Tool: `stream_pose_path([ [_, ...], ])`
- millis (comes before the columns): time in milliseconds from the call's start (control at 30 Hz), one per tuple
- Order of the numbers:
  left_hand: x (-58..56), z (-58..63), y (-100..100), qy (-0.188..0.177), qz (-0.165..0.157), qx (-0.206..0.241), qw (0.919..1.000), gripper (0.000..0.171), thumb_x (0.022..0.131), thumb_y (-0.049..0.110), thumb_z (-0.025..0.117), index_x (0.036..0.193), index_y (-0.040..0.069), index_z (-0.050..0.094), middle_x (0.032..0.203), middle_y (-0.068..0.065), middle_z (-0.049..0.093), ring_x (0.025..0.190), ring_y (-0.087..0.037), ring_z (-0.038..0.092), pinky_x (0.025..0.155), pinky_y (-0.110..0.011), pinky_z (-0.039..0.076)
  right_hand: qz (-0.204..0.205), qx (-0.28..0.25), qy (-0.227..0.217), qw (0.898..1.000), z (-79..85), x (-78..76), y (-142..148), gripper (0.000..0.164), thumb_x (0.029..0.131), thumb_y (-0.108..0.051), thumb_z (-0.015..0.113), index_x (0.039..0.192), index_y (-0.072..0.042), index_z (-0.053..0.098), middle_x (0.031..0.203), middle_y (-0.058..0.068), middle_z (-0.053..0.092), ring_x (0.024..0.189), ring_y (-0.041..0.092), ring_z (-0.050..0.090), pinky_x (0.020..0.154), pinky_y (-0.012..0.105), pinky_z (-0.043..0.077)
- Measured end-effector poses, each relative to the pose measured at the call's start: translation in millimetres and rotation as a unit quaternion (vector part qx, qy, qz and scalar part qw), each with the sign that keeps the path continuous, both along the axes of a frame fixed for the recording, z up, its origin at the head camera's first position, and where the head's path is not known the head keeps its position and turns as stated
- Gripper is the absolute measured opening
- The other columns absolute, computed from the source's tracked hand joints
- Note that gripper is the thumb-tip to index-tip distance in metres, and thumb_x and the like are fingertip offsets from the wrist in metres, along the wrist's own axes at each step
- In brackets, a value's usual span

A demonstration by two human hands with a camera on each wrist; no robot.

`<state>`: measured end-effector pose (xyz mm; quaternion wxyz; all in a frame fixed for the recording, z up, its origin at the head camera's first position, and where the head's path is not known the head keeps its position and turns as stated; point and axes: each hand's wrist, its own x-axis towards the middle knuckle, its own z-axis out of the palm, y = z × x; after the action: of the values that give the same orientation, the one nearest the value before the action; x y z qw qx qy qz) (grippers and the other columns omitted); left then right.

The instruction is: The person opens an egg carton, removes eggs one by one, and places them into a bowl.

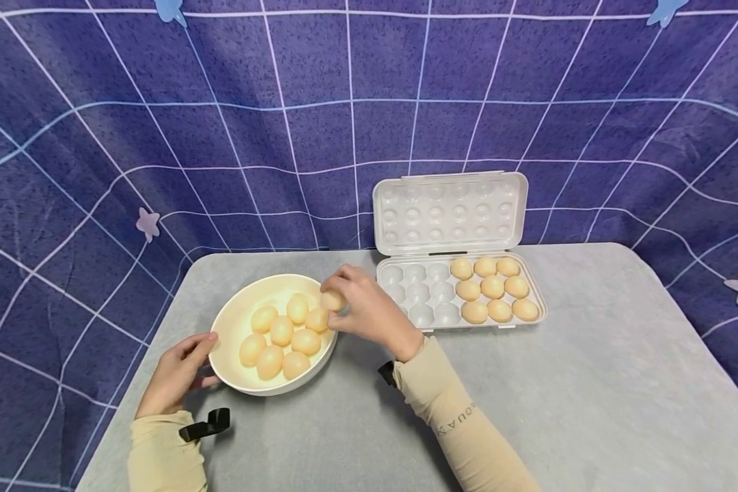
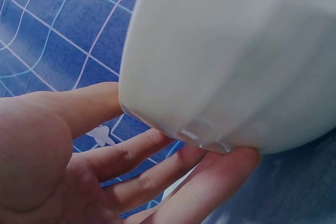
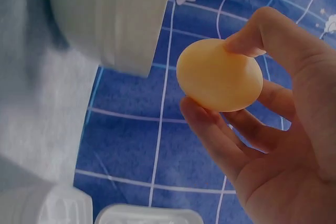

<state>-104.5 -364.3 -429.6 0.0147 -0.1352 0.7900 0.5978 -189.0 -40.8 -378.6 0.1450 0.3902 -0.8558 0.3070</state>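
A round cream bowl [image 1: 234, 307] at the left of the table holds several pale-brown eggs [image 1: 281, 330]. My left hand [image 1: 175, 369] grips the bowl's left side, thumb at the rim and fingers lower on the outer wall; in the left wrist view the fingertips press against the white bowl wall [image 2: 220, 61]. Over the bowl's right rim, my right hand [image 1: 369, 307] pinches an egg [image 3: 218, 74] between thumb and fingers. To the right lies an egg carton [image 1: 449, 326] with its lid [image 1: 449, 212] raised; eggs [image 1: 492, 287] fill its right half, while the left-half hollows hold none.
Both things stand on a grey table [image 1: 590, 383]. A purple-blue cloth [image 1: 320, 137] with a grid pattern and stars hangs behind and at the sides. Black bands [image 1: 206, 425] sit at both wrists.
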Motion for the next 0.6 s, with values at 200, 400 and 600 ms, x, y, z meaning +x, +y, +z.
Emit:
stream_pose_path([
  [200,-5.0,-7.6,-8.0,-0.003,-0.004,0.019,0.9998,0.056,0.090,0.039,0.058,0.125,-0.003,0.049,0.096,-0.001,0.061,0.083,-0.010,0.063,0.067,-0.041,0.058,0.016,0.033,-0.002,0.999,0.7,3.3,-12.5,0.034,0.067,-0.017,0.071,0.100,-0.010,0.066,0.097,-0.001,0.055,0.093,0.013,0.049,0.082,0.021,0.045],
  [400,-10.9,-20.1,-19.0,-0.020,-0.007,0.021,0.9996,0.060,0.085,0.047,0.061,0.125,0.003,0.050,0.096,0.001,0.062,0.085,-0.010,0.063,0.069,-0.043,0.057,0.005,0.086,0.012,0.996,-2.9,5.8,-21.8,0.031,0.066,-0.016,0.071,0.097,-0.011,0.068,0.094,0.000,0.055,0.091,0.017,0.049,0.081,0.025,0.045],
  [600,-12.5,-33.3,-25.4,-0.007,0.000,0.025,0.9997,0.067,0.083,0.052,0.062,0.126,0.003,0.050,0.100,-0.002,0.062,0.086,-0.011,0.063,0.068,-0.043,0.057,-0.010,0.144,0.005,0.990,-5.2,8.5,-31.2,0.029,0.066,-0.017,0.074,0.094,-0.013,0.069,0.097,0.002,0.056,0.092,0.019,0.048,0.079,0.024,0.045],
])
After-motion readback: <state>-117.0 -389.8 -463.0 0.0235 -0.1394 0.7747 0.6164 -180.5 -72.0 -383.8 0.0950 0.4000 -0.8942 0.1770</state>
